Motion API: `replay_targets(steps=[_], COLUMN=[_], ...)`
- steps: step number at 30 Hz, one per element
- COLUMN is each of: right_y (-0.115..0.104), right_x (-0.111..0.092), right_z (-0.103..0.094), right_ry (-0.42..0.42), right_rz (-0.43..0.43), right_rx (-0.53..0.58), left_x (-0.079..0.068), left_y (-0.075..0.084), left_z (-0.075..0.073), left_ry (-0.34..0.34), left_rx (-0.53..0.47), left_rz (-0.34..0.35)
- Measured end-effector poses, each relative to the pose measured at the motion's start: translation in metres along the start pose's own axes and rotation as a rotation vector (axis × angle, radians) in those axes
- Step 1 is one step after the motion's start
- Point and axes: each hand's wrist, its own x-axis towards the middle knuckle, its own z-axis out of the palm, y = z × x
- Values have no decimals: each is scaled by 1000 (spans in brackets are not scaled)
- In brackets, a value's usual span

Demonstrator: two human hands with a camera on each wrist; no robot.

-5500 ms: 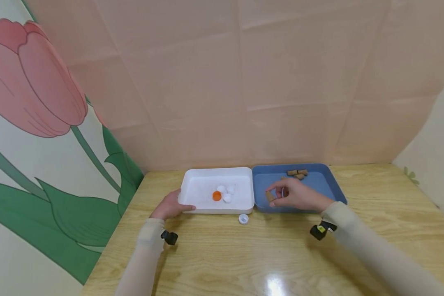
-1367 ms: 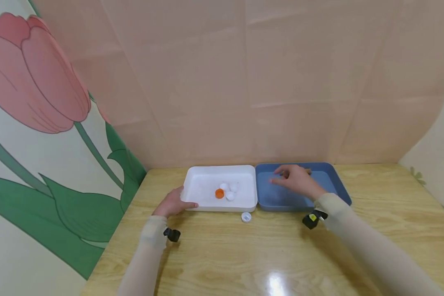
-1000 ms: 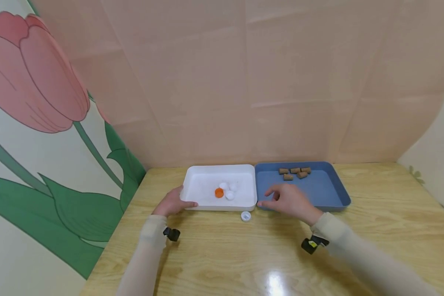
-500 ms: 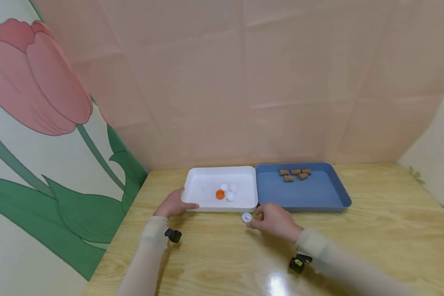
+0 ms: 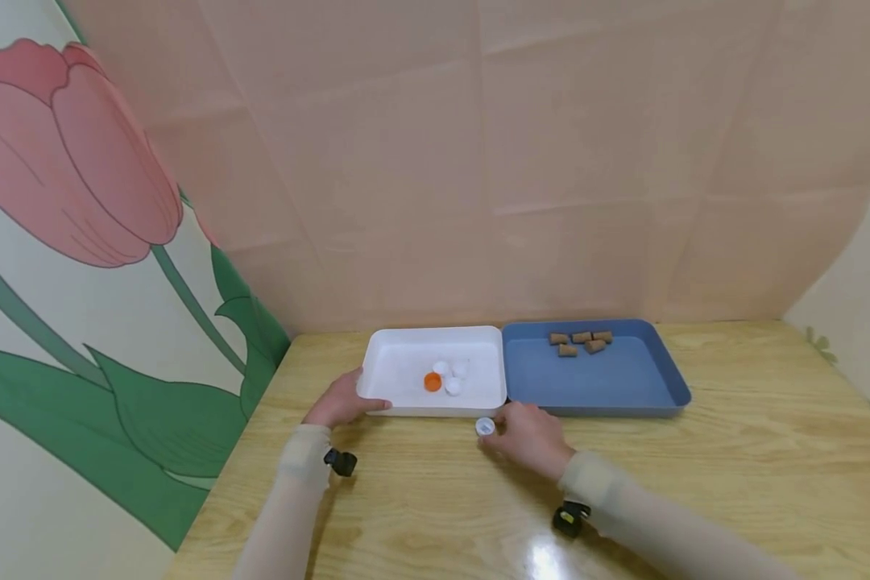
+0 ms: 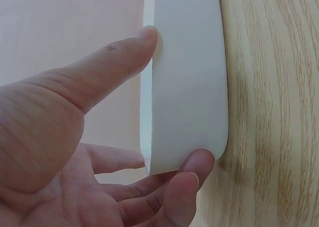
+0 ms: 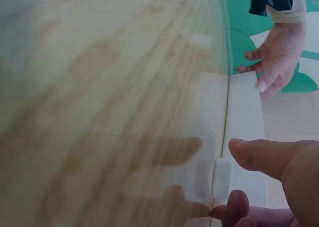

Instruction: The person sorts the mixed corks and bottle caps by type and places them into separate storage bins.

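My left hand [image 5: 337,400] grips the near left corner of the white tray [image 5: 384,407]. In the left wrist view its thumb lies on the rim and the fingers bend round the corner. My right hand [image 5: 532,437] is at a small white bottle cap [image 5: 485,427] on the table before the trays. Its thumb and fingertips sit at opposite sides of the cap; the right wrist view shows the cap [image 7: 222,179] standing close against the tray wall. Inside the white tray lie an orange cap [image 5: 432,382] and several white caps [image 5: 453,387].
A blue tray [image 5: 594,387] stands directly right of the white one. Several brown corks [image 5: 567,350] lie toward its back. Behind the wooden table [image 5: 420,507] hangs a pinkish cloth [image 5: 478,161]; a wall with a painted tulip [image 5: 109,169] rises at the left.
My right hand has set a cork among the others in the blue tray, left it, and moved down and left to the white cap. The left hand stays on the white tray.
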Motion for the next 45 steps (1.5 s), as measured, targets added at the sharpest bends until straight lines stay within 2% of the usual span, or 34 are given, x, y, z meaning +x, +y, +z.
replay_targets(steps=[3, 13, 32, 38, 45], right_y=[0, 0, 0, -1, -4], right_x=[1, 4, 5, 3, 1], right_z=[2, 4, 4, 4, 7], right_ry=[2, 17, 25, 15, -22], right_rz=[-1, -24, -13, -40, -123], right_rx=[-1, 14, 24, 31, 45], left_x=[0, 0, -2, -2, -1], left_y=[-1, -1, 1, 2, 1], left_z=[0, 0, -1, -1, -1], left_ry=[0, -18, -19, -20, -18], left_rx=[0, -20, -24, -24, -19], left_rz=[-6, 54, 43, 42, 25])
